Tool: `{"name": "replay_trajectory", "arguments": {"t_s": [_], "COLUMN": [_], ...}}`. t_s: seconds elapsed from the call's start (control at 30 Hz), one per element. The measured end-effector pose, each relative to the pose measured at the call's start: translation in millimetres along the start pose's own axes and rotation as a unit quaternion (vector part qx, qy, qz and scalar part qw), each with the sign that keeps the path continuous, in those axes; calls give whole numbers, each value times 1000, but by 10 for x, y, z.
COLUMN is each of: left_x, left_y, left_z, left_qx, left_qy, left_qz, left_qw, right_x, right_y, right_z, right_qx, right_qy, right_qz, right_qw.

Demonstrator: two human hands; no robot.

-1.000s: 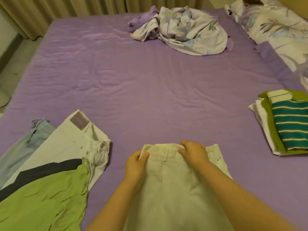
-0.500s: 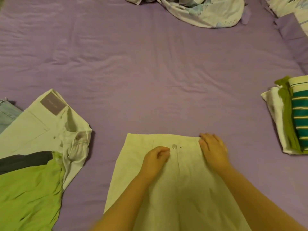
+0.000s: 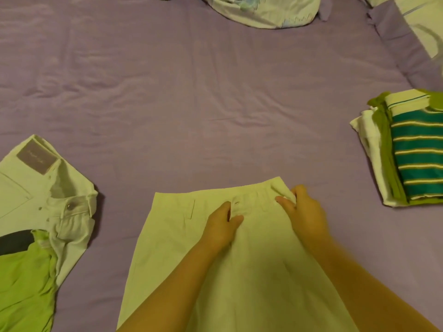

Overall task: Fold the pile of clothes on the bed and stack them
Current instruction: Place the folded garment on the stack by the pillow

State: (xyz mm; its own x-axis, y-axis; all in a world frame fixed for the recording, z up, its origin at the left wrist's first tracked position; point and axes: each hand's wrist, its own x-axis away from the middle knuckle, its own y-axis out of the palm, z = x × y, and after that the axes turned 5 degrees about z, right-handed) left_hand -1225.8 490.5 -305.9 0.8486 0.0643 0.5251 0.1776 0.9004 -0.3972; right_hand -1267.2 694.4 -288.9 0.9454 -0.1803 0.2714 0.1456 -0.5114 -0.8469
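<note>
Both hands work the cream trousers [image 3: 182,248] spread beside the folded stack [image 3: 412,152], left hand [image 3: 221,230] pinching the fly, right hand [image 3: 303,212] gripping the waistband; lengthwise fold probably next.

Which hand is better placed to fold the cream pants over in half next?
The right hand. It already pinches the waistband corner of the cream pants, ready to carry it across. The left hand grips near the middle button, so it suits holding the fold line.

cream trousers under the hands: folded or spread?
Spread: cream trousers lie flat, waistband facing up, right hand pinching its corner.
</note>
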Motion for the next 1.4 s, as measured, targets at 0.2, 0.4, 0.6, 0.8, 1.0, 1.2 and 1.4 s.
{"name": "replay_trajectory", "arguments": {"t_s": [0.2, 0.4, 0.6, 0.8, 1.0, 1.2, 1.4], "left_x": [79, 318, 404, 594, 717, 615, 571], "left_y": [51, 7, -40, -120, -41, 62, 118], "left_z": [-47, -219, -232, -348, -512, -512, -535], "left_qx": [-40, 58, 135, 176, 107, -117, -147], "left_qy": [-26, -105, -85, -142, -91, 43, 42], "left_qz": [113, 32, -10, -14, -21, -42, -25], "left_qw": [992, 992, 987, 974, 990, 991, 988], "right_x": [52, 773, 688, 946, 1156, 1277, 1344], "right_y": [64, 488, 506, 579, 763, 680, 667], "right_z": [-97, 49, 41, -227, -249, -98, -85], "right_qx": [119, 239, 299, 98, -58, -228, -228], "right_qy": [-98, -232, -193, -140, 20, 82, 39], "right_qz": [36, -68, -111, -31, -82, -101, -143], "right_qw": [987, 941, 928, 985, 995, 965, 962]}}
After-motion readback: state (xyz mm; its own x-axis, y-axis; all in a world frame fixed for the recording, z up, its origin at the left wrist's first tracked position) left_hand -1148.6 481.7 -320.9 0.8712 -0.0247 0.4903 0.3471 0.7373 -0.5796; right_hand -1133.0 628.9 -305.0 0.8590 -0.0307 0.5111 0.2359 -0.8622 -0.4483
